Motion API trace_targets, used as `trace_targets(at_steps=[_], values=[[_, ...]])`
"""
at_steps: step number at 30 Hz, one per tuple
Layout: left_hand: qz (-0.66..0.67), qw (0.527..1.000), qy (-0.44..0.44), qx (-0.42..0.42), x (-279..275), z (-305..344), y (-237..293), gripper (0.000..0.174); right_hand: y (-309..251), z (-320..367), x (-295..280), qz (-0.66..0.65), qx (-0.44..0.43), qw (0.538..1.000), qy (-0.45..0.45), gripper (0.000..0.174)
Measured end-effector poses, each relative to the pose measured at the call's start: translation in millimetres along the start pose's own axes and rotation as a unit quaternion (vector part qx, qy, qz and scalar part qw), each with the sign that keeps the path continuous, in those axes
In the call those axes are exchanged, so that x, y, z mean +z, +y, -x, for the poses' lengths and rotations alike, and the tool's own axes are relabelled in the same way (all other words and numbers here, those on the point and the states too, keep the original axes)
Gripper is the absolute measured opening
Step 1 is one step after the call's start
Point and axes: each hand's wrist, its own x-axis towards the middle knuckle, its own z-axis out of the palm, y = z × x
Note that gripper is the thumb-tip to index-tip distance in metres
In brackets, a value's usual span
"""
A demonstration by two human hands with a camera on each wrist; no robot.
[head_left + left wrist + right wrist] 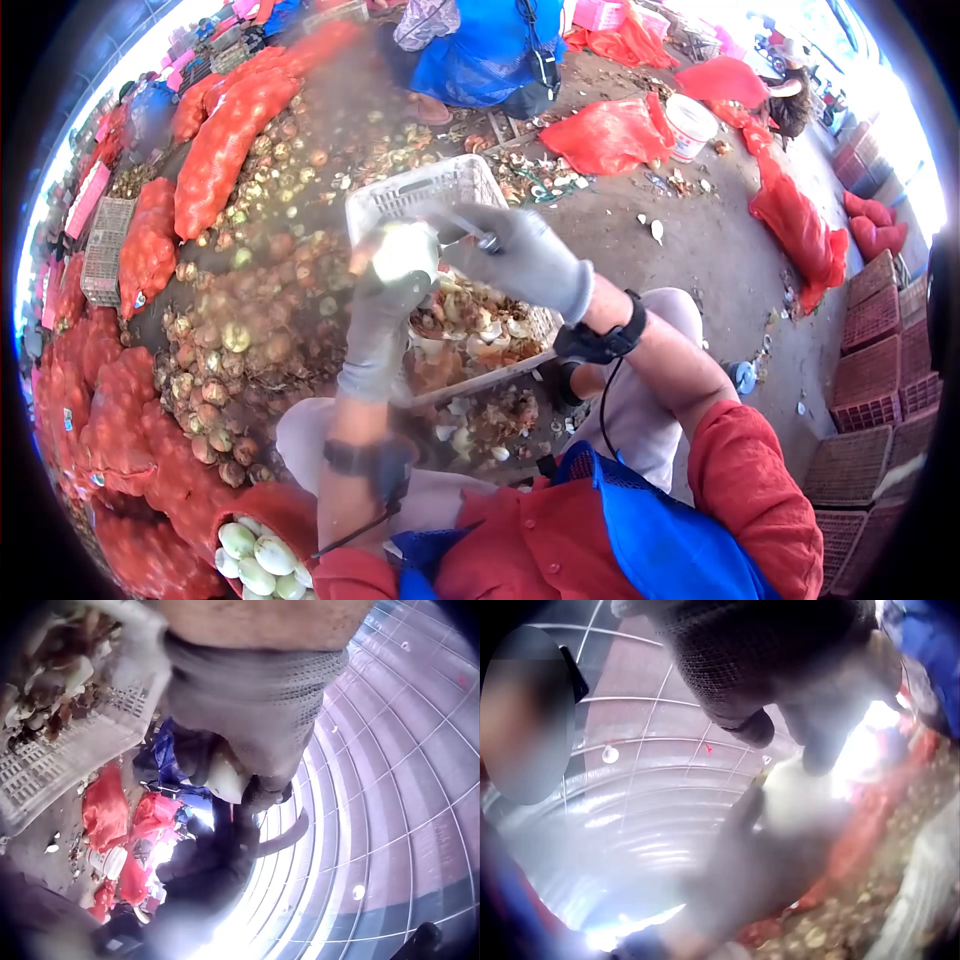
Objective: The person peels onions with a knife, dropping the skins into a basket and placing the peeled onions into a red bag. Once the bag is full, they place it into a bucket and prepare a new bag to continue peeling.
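A pale peeled onion (405, 250) is gripped in the gloved left hand (392, 290), above the left part of a white crate (480, 190). Beside it the gloved right hand (525, 258) is curled round a small tool (487, 241) with a metal end. In the left wrist view the onion (226, 777) shows under the left glove (251, 720). From the right wrist, the onion (799, 796) looks blurred between the left hand (757, 855) and the fingers of the right hand (780, 667). Onion skins (470, 325) lie in the crate.
Unpeeled onions (235, 340) are heaped on the ground at the left, near filled red net sacks (225, 150). A container of peeled onions (258, 560) stands at the lower left. Brown crates (865, 385) are stacked at the right; a white bucket (690, 128) stands beyond.
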Motion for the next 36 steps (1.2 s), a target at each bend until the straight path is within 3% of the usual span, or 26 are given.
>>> trace_targets(at_steps=[1,4,9,10,11,12,13,14,15,17,18,19,20,21,22,23,24,25,27,28,30,31,33,35,36], values=[[-0.002,1.0,-0.004,-0.004,1,0,2,0.055,17,-2,13,-0.042,-0.079,0.996,0.026,0.046],[-0.003,0.999,-0.038,-0.002,2,-3,6,0.06,24,-1,13,-0.051,-0.091,0.994,0.036,0.049],[0.017,0.997,-0.052,-0.054,-1,8,4,0.069,21,-3,0,-0.215,0.069,0.972,-0.065,0.044],[0.029,0.995,-0.061,-0.075,1,13,5,0.071,41,-10,5,-0.179,-0.023,0.983,-0.037,0.04],[0.035,0.993,-0.07,-0.084,1,12,12,0.073,26,-7,-5,-0.186,-0.002,0.981,-0.058,0.038],[0.005,0.987,-0.046,-0.152,-8,10,6,0.078,33,-7,-2,-0.15,-0.05,0.987,-0.021,0.035],[0.035,0.996,-0.049,-0.069,-1,4,-5,0.084,42,-10,3,-0.115,-0.1,0.988,0.016,0.032],[0.053,0.992,-0.1,-0.052,7,2,9,0.086,37,-12,-2,0.054,-0.11,0.992,0.035,0.03],[0.071,0.985,-0.153,-0.043,13,3,20,0.088,32,-12,-5,0.22,-0.107,0.968,0.061,0.028],[0.07,0.987,-0.099,-0.105,2,8,7,0.09,28,-8,-1,0.19,-0.077,0.977,0.055,0.032],[0.1,0.988,-0.106,-0.049,7,6,1,0.067,21,-8,0,0.171,-0.081,0.975,0.113,0.035],[0.099,0.988,-0.107,-0.043,-4,4,-5,0.067,14,-7,1,0.151,-0.083,0.971,0.164,0.039],[-0.056,0.993,-0.1,-0.024,-6,1,1,0.071,10,-9,-3,0.119,-0.076,0.974,0.178,0.043],[0.048,0.995,-0.06,-0.067,-1,1,2,0.068,6,-11,-10,0.088,-0.07,0.975,0.193,0.047],[0.154,0.983,-0.012,-0.102,5,2,4,0.067,3,-9,-17,0.054,-0.138,0.975,0.167,0.05],[0.153,0.984,-0.018,-0.094,6,1,8,0.067,0,-7,-15,0.058,-0.146,0.973,0.171,0.05],[-0.029,0.999,-0.022,-0.035,6,2,10,0.065,0,-1,-8,0.033,-0.14,0.985,0.094,0.055],[-0.155,0.985,-0.056,0.051,11,5,13,0.062,-1,4,-2,0.008,-0.133,0.991,0.017,0.059],[-0.401,0.882,-0.052,0.242,23,12,21,0.057,9,2,7,-0.028,-0.139,0.989,-0.052,0.059],[-0.177,0.978,-0.082,0.076,11,14,13,0.058,15,0,11,-0.049,-0.134,0.987,-0.08,0.06],[0.065,0.987,-0.105,-0.098,-4,2,-1,0.059,23,0,15,-0.083,-0.114,0.984,-0.113,0.061],[-0.126,0.985,-0.1,-0.06,-11,-3,-8,0.062,24,2,16,-0.099,-0.098,0.983,-0.118,0.062],[-0.311,0.946,-0.091,-0.024,-2,1,2,0.066,24,2,16,-0.068,-0.104,0.987,-0.104,0.062],[0.012,0.994,-0.078,-0.071,9,13,10,0.069,26,1,19,-0.037,-0.116,0.992,-0.027,0.063],[-0.029,0.994,-0.067,-0.076,10,13,10,0.069,27,-1,19,-0.063,-0.091,0.993,-0.028,0.064]])
